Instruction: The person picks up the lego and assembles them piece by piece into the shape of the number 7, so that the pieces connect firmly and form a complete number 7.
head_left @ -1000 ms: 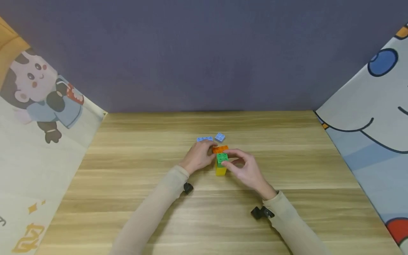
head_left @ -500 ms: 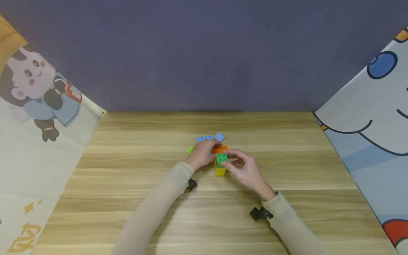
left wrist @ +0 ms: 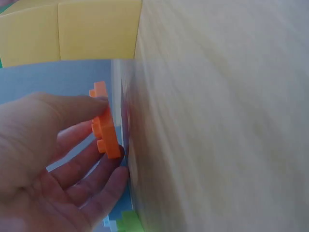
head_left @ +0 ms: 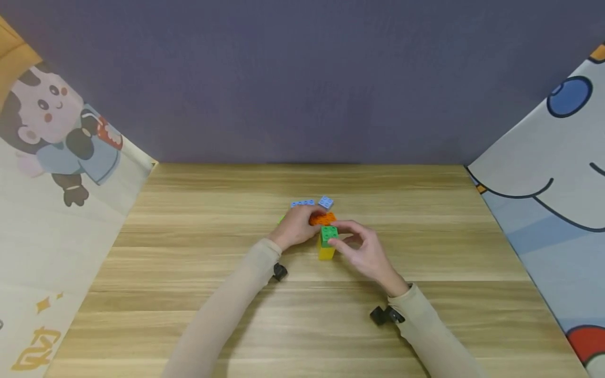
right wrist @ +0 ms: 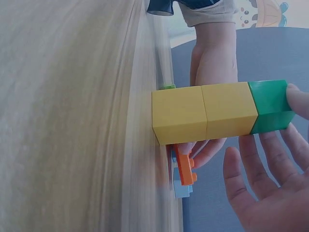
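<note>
My right hand pinches the green brick between thumb and fingertips. That brick tops a stack of two yellow bricks standing upright on the table. Left of the stack, my left hand pinches a flat orange brick between thumb and fingers. The orange brick is close over the tabletop, just behind the tower in the head view, its studs partly covered by the fingers. In the right wrist view it shows below the yellow bricks.
A long light-blue brick and a small light-blue brick lie behind my left hand. A lime-green brick is mostly hidden by that hand in the head view. The wooden table meets a dark back panel.
The orange brick has turned and shifted slightly left with my left hand, which now grips it. The right hand stays at the green brick, and the tower has not visibly moved.
</note>
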Demonstrator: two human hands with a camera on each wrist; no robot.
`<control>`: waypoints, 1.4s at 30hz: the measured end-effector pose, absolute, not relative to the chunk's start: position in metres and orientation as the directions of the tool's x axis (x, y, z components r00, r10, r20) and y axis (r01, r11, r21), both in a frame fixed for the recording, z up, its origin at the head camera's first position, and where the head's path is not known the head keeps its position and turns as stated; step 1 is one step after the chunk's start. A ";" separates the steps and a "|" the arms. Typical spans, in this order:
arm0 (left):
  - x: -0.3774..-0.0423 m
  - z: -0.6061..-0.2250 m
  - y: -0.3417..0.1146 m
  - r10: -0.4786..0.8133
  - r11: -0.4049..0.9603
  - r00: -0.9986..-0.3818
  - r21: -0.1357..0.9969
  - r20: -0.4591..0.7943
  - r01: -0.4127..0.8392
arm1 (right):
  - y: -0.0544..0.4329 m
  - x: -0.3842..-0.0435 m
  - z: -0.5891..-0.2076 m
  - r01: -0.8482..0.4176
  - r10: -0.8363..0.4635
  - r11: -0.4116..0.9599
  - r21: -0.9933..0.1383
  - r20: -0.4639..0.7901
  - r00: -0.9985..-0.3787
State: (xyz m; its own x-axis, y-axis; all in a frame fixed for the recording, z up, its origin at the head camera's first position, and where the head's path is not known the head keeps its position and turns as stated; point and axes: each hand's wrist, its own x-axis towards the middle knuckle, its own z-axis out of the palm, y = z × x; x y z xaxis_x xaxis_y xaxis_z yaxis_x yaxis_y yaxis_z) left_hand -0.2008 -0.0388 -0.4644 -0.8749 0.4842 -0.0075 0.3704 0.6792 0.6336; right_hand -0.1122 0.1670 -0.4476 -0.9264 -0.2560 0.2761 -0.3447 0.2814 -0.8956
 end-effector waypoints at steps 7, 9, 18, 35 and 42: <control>-0.198 -0.464 -0.047 0.487 0.658 -0.873 0.653 0.012 0.375 | 0.168 -0.112 -0.449 -0.349 -0.259 0.276 -0.895 0.280 -0.924; -0.196 -0.463 -0.050 0.486 0.650 -0.874 0.661 0.019 0.376 | 0.168 -0.112 -0.449 -0.350 -0.262 0.274 -0.896 0.281 -0.923; -0.189 -0.456 -0.062 0.495 0.576 -0.868 0.736 0.033 0.357 | 0.168 -0.112 -0.451 -0.351 -0.256 0.283 -0.893 0.282 -0.925; -0.173 -0.445 -0.078 0.467 0.528 -0.882 0.781 0.062 0.334 | 0.168 -0.112 -0.451 -0.357 -0.259 0.304 -0.883 0.284 -0.923; -0.168 -0.442 -0.083 0.442 0.498 -0.893 0.807 0.079 0.318 | 0.169 -0.114 -0.452 -0.359 -0.271 0.311 -0.880 0.280 -0.921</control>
State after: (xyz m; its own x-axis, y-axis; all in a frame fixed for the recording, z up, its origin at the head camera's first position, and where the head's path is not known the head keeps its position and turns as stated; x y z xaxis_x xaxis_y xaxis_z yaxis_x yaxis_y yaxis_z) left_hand -0.1676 -0.0830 -0.4420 -0.8935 0.4421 0.0794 0.3181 0.4981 0.8067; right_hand -0.1135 0.1693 -0.4521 -0.9210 -0.2713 0.2796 -0.3589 0.3115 -0.8799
